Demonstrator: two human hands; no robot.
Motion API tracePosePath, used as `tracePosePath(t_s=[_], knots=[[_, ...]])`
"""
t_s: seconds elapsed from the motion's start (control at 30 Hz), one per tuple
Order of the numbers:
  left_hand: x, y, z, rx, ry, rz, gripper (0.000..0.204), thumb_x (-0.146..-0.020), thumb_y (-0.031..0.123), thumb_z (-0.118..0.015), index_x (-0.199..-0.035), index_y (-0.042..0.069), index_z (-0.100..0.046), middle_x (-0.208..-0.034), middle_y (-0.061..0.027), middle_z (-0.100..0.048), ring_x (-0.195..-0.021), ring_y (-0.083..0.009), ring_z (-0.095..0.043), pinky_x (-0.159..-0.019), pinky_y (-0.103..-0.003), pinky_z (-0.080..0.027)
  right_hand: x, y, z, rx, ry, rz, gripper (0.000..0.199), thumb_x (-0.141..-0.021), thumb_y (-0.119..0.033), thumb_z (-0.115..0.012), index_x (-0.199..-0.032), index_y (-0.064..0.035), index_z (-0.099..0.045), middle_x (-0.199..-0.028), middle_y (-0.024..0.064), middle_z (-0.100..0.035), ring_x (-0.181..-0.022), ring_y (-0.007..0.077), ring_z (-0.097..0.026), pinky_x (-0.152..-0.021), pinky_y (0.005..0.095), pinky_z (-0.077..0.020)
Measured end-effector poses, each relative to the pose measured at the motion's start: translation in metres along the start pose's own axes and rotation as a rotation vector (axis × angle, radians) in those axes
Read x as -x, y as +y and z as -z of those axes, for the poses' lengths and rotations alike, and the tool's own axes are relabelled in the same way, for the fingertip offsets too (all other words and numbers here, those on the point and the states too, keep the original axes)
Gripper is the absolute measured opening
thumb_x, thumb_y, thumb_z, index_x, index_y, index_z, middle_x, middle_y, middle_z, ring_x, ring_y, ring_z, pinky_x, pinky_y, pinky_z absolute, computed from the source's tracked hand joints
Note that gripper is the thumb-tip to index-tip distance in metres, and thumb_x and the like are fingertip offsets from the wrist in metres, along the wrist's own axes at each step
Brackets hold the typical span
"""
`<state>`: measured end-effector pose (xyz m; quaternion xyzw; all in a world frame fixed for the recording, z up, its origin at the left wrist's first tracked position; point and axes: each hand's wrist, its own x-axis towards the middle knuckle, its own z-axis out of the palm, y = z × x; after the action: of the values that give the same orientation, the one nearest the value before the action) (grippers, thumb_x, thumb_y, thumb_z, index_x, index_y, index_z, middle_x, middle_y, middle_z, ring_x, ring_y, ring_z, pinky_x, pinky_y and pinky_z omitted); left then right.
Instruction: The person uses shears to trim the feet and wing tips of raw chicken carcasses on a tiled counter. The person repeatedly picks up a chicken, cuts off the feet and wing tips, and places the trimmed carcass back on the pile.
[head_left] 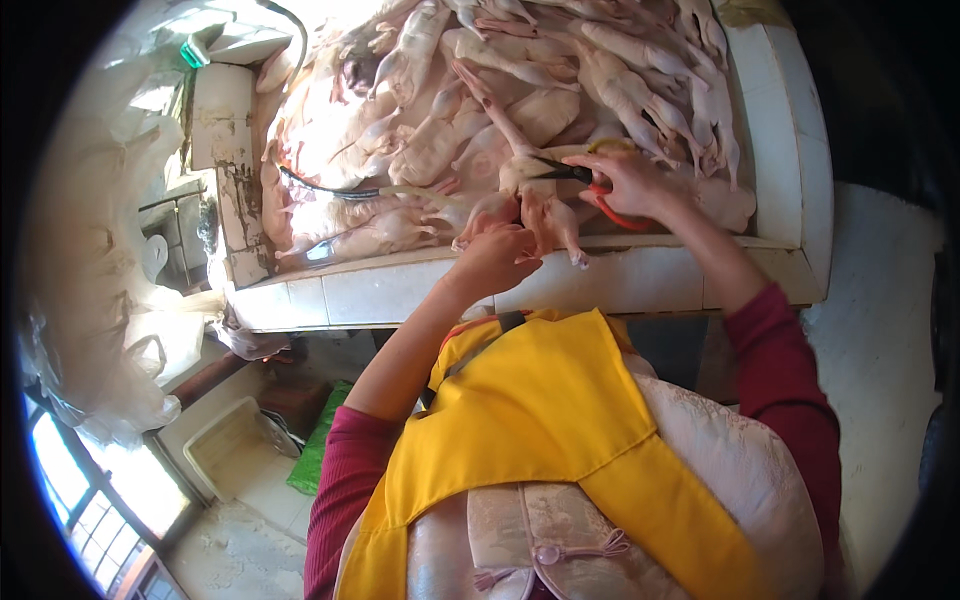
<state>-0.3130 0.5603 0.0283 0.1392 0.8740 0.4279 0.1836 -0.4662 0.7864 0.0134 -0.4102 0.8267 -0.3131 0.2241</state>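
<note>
A plucked bird (pixel 548 214) with pale skin lies at the near edge of a tiled basin, its long neck stretched away from me and its legs toward me. My left hand (pixel 495 252) is closed on one of its legs, with the fingertips partly hidden. In my right hand (pixel 632 184) is a pair of scissors (pixel 574 173) with dark blades and red-orange handles. The blades are parted and point left, over the bird's body. Whether they touch the skin I cannot tell.
Many more plucked birds (pixel 430 145) fill the white-tiled basin (pixel 385 293). A dark-ended hose (pixel 335 190) lies among them on the left. Clear plastic sheeting (pixel 90 260) hangs at the far left. On the floor below are a pale tub (pixel 225 445) and something green (pixel 320 445).
</note>
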Motion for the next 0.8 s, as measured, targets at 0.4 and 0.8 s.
tracePosePath(t_s=[0.4,0.8], knots=[[0.006,0.019,-0.003,-0.157,0.217,0.106,0.007,-0.08,0.01,-0.06,-0.078,0.003,-0.061,-0.077,-0.0141,-0.06,-0.082,-0.0323,-0.058,-0.077,-0.042,-0.044,-0.073,-0.01,0.032,0.351,-0.284,0.973,0.021,-0.064,-0.018,-0.069,-0.081,-0.0097,-0.059,-0.08,0.0057,-0.054,-0.083,0.0245,-0.058,-0.068,0.0384,-0.0487],[0.011,0.006,0.003,-0.162,0.232,0.165,0.004,-0.079,0.007,-0.059,-0.08,0.005,-0.062,-0.082,-0.0131,-0.059,-0.088,-0.0328,-0.057,-0.079,-0.041,-0.043,-0.09,-0.018,-0.025,0.17,-0.341,1.131,0.016,-0.074,-0.022,-0.062,-0.082,-0.0088,-0.06,-0.077,0.008,-0.063,-0.073,0.0269,-0.064,-0.061,0.0399,-0.0511]])
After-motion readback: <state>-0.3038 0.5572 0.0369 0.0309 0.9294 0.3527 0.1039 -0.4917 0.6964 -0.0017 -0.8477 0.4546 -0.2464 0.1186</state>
